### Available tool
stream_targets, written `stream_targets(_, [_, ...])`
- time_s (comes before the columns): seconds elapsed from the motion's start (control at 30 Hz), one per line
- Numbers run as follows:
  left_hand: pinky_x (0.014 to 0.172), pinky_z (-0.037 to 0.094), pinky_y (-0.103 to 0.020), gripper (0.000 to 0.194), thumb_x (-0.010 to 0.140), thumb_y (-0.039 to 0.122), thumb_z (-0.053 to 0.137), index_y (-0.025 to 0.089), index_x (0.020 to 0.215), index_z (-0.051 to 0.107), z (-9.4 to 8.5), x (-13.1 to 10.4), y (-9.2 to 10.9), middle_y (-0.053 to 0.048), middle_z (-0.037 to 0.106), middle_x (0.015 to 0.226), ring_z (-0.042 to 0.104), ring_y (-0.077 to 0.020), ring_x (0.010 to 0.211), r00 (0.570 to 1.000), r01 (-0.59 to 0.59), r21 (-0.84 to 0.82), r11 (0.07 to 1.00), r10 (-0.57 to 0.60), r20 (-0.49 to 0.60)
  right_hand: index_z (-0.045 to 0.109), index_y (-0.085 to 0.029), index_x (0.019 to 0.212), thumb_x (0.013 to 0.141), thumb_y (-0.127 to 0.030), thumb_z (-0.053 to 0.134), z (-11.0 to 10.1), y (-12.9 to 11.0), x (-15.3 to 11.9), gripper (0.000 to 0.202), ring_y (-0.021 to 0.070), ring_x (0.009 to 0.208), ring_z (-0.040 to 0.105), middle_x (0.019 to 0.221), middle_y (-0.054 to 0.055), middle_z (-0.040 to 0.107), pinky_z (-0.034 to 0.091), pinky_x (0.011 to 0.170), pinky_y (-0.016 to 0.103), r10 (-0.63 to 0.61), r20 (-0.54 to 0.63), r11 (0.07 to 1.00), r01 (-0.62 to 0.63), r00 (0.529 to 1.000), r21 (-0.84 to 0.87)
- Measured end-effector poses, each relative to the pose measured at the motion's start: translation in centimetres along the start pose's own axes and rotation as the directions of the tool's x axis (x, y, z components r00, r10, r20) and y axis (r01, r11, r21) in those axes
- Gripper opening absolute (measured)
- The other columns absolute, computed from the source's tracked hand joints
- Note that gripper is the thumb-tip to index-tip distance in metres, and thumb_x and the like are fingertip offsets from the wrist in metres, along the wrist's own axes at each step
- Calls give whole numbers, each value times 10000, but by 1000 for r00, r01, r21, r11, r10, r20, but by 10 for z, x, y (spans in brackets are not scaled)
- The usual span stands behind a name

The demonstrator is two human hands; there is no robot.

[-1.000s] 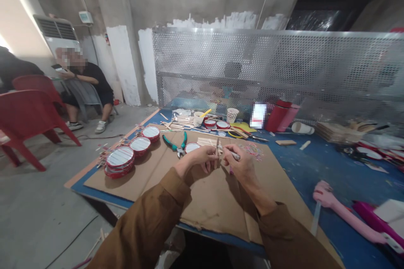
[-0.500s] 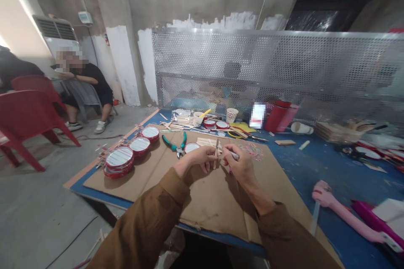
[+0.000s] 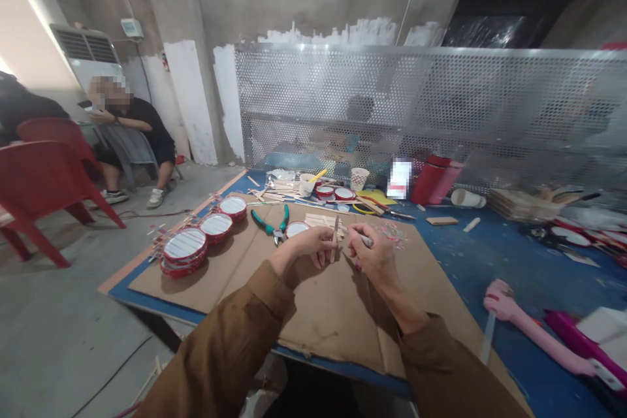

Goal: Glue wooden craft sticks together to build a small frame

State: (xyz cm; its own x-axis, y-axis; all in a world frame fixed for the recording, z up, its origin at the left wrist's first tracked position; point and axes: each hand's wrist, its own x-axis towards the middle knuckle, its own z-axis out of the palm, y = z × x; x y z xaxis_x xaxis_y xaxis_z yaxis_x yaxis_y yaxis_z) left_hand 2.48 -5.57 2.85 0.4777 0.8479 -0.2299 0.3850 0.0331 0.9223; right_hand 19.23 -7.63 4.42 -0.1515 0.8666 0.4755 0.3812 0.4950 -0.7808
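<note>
My left hand [image 3: 313, 245] pinches a thin wooden craft stick [image 3: 336, 238], which stands upright between thumb and fingers. Just to its right, my right hand [image 3: 373, 253] is closed around a slim, whitish, pen-like thing [image 3: 365, 241], partly hidden by the fingers. A bit of pink shows below that hand. Both hands are above a brown cardboard sheet [image 3: 323, 323], a small gap between them. Behind the left hand lie a pile of craft sticks [image 3: 321, 221] and a small red-rimmed drum [image 3: 296, 229], partly covered.
Teal-handled pliers [image 3: 277, 230] lie left of my hands, beyond them red-rimmed drums [image 3: 185, 245], some stacked. A pink glue gun [image 3: 533, 326] rests at right. Cups, scissors and a red bottle [image 3: 431, 179] line the back before a perforated metal panel [image 3: 313, 98]. People sit at far left.
My right hand has shifted very slightly to the right, still gripping the pen-like thing. The left hand and its craft stick stay almost in place.
</note>
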Motion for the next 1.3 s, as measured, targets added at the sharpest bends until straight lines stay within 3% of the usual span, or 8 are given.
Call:
stream_targets(0.13, [452, 475, -222, 306, 838, 436, 569, 133, 804, 544, 0, 1, -1, 1, 586, 579, 578, -114, 448, 1000, -28, -26, 999, 28, 11, 629, -168, 802, 841, -440, 506, 0, -2, 0, 301, 124, 431, 552, 527, -11, 581, 425, 440, 208, -9, 21, 1000, 8, 1000, 24])
stream_targets(0.37, [449, 473, -214, 210, 869, 349, 530, 147, 816, 519, 0, 0, 0, 12, 574, 558, 572, -111, 437, 1000, 5, -11, 1000, -5, -7, 628, -168, 802, 841, -438, 504, 0, 0, 0, 299, 129, 437, 561, 536, -8, 585, 425, 443, 213, 2, -9, 1000, -2, 1000, 5])
stream_targets(1.3, [449, 470, -210, 231, 877, 370, 524, 150, 810, 499, 2, -2, 4, 17, 567, 567, 559, -100, 423, 1000, -2, -2, 1000, 2, -17, 625, -170, 785, 833, -441, 501, 0, -3, 0, 303, 129, 441, 555, 521, -14, 572, 424, 465, 218, -5, 10, 1000, 5, 1000, 15])
